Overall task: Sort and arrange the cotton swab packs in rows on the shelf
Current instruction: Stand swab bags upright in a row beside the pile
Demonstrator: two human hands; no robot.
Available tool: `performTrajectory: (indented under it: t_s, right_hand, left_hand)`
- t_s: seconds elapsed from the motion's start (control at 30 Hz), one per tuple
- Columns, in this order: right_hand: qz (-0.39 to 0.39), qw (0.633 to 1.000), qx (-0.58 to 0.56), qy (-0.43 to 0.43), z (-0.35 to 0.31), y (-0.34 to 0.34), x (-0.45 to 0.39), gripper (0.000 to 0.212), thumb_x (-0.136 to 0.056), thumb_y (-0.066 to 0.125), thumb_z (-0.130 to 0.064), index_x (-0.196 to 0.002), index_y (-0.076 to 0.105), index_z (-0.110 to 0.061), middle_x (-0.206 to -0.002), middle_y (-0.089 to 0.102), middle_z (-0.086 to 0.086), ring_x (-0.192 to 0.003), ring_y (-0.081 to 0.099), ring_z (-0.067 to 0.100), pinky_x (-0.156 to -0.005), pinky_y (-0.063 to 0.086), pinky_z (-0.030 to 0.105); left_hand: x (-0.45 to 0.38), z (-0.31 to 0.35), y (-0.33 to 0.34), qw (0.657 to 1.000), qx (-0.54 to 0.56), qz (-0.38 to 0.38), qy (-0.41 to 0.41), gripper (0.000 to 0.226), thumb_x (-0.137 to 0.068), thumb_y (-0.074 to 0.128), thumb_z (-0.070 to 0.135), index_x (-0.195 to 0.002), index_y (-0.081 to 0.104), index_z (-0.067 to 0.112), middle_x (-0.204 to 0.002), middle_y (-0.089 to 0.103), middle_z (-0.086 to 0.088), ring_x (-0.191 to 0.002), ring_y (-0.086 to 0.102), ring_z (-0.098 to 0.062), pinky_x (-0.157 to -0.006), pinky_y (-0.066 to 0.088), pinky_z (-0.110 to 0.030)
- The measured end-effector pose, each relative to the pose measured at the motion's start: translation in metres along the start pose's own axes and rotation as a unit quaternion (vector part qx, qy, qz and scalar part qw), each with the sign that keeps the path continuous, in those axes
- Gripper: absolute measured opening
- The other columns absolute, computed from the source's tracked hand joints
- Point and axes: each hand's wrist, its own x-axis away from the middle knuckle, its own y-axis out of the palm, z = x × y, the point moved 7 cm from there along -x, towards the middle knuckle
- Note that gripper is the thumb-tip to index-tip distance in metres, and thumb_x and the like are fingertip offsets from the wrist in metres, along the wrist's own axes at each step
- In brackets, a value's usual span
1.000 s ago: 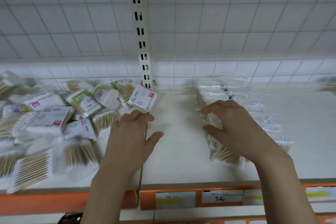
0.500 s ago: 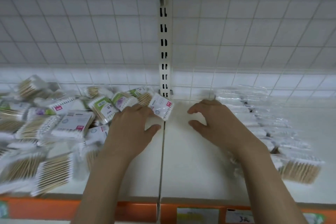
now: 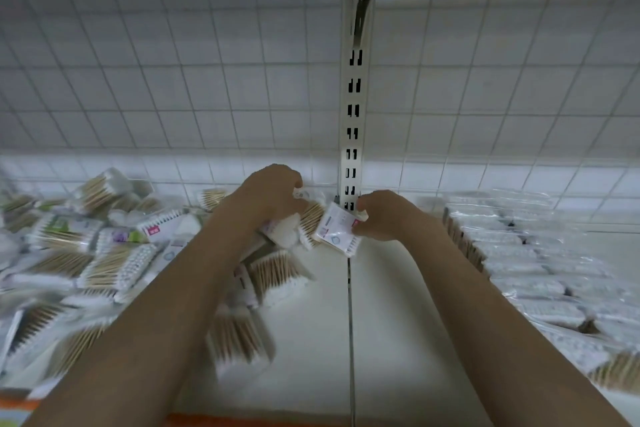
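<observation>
cotton swab packs (image 3: 104, 253) still heaped: our right hand (image 3: 388, 215) pinches a white pack (image 3: 337, 229) by its corner, our left hand (image 3: 270, 194) curls over another pack (image 3: 287, 232), and either could slip into the loose pile.

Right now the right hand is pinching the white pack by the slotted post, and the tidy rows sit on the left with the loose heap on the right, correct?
Not quite. The head view shows the right hand pinching the white pack by the slotted post, but the tidy rows sit right, the loose heap left.

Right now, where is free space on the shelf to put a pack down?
The bare strip of shelf between the loose pile at left and the arranged rows at right is free, in front of the upright post. Both sides are crowded.
</observation>
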Motion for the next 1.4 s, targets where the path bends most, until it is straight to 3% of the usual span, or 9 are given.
performTrajectory:
  t_s: [0.1, 0.2, 0.3, 0.6, 0.7, 0.9, 1.0, 1.27, 1.4]
  right_hand:
    - [-0.029, 0.999, -0.019, 0.015, 0.002, 0.008, -0.006, 0.037, -0.082, 0.062, -0.033, -0.113, 0.057, -0.013, -0.106, 0.062, 0.004, -0.093, 0.058, 0.02, -0.074, 0.049, 0.029]
    - [-0.043, 0.998, -0.037, 0.024, 0.004, 0.015, -0.008, 0.039, -0.079, 0.063, -0.036, -0.111, 0.056, -0.016, -0.103, 0.061, 0.003, -0.09, 0.057, 0.019, -0.074, 0.049, 0.029]
    - [-0.044, 0.996, -0.065, 0.038, 0.007, 0.021, -0.008, 0.032, -0.077, 0.065, -0.036, -0.099, 0.057, -0.014, -0.093, 0.06, 0.002, -0.082, 0.056, 0.018, -0.064, 0.045, 0.026]
    - [-0.018, 0.985, -0.16, 0.057, 0.013, 0.023, 0.005, 0.037, -0.072, 0.071, -0.026, -0.097, 0.051, -0.01, -0.088, 0.055, -0.001, -0.068, 0.048, 0.009, -0.051, 0.035, 0.02]
    - [0.0, 0.981, -0.182, 0.06, 0.015, 0.02, 0.011, 0.036, -0.073, 0.07, -0.022, -0.099, 0.049, -0.011, -0.084, 0.051, -0.003, -0.065, 0.044, 0.007, -0.05, 0.034, 0.02]
    - [0.058, 0.979, -0.19, 0.045, 0.015, -0.004, 0.025, 0.04, -0.079, 0.066, -0.014, -0.115, 0.05, -0.01, -0.108, 0.059, 0.008, -0.086, 0.051, 0.018, -0.068, 0.044, 0.026]
    - [0.087, 0.982, -0.166, 0.031, 0.014, -0.024, 0.033, 0.039, -0.08, 0.066, -0.017, -0.116, 0.053, -0.009, -0.108, 0.058, 0.007, -0.087, 0.048, 0.016, -0.06, 0.037, 0.021]
    - [0.1, 0.984, -0.145, 0.004, 0.024, -0.062, 0.052, 0.014, -0.082, 0.063, -0.018, -0.094, 0.055, -0.016, -0.092, 0.054, -0.002, -0.079, 0.051, 0.013, -0.051, 0.033, 0.016]
    - [0.121, 0.985, -0.12, -0.011, 0.031, -0.085, 0.059, 0.022, -0.082, 0.064, -0.016, -0.103, 0.061, -0.009, -0.104, 0.061, 0.005, -0.087, 0.057, 0.02, -0.065, 0.044, 0.023]
  left_hand:
    - [-0.017, -0.003, 0.009, 1.0, 0.024, -0.02, -0.005, 0.04, -0.087, 0.056, 0.043, -0.116, 0.056, 0.014, -0.113, 0.055, 0.0, -0.098, 0.053, -0.018, -0.079, 0.043, -0.028]
    - [-0.027, -0.002, 0.022, 0.999, 0.011, -0.038, 0.002, 0.023, -0.085, 0.058, 0.039, -0.084, 0.056, 0.017, -0.079, 0.053, 0.003, -0.075, 0.052, -0.015, -0.061, 0.038, -0.022]
    - [-0.031, 0.004, 0.029, 0.999, -0.028, -0.042, 0.008, 0.024, -0.081, 0.061, 0.032, -0.066, 0.052, 0.015, -0.064, 0.045, 0.002, -0.065, 0.047, -0.016, -0.061, 0.037, -0.025]
    - [-0.026, 0.018, 0.039, 0.994, -0.103, -0.032, 0.009, 0.012, -0.08, 0.063, 0.02, -0.089, 0.059, 0.014, -0.077, 0.056, 0.001, -0.082, 0.054, -0.017, -0.088, 0.037, -0.031]
    - [-0.025, 0.023, 0.041, 0.997, -0.072, -0.042, 0.007, 0.015, -0.081, 0.062, 0.016, -0.096, 0.058, 0.013, -0.083, 0.059, 0.001, -0.084, 0.055, -0.017, -0.084, 0.033, -0.03]
    - [-0.017, 0.022, 0.036, 0.998, -0.05, -0.017, 0.024, 0.035, -0.079, 0.059, 0.009, -0.111, 0.045, 0.014, -0.087, 0.056, 0.002, -0.082, 0.051, -0.018, -0.079, 0.026, -0.031]
    - [-0.011, 0.024, 0.025, 0.997, -0.059, 0.003, 0.044, 0.033, -0.081, 0.057, 0.013, -0.112, 0.049, 0.018, -0.101, 0.059, 0.001, -0.094, 0.053, -0.019, -0.08, 0.025, -0.032]
    - [0.008, 0.029, -0.001, 0.992, 0.062, 0.071, 0.078, 0.016, -0.074, 0.059, 0.01, -0.089, 0.053, 0.013, -0.081, 0.056, -0.001, -0.075, 0.053, -0.02, -0.063, 0.041, -0.029]
    - [0.014, 0.032, -0.003, 0.985, 0.145, 0.069, 0.068, 0.029, -0.074, 0.063, 0.013, -0.093, 0.042, 0.017, -0.07, 0.05, 0.003, -0.061, 0.05, -0.014, -0.049, 0.035, -0.024]
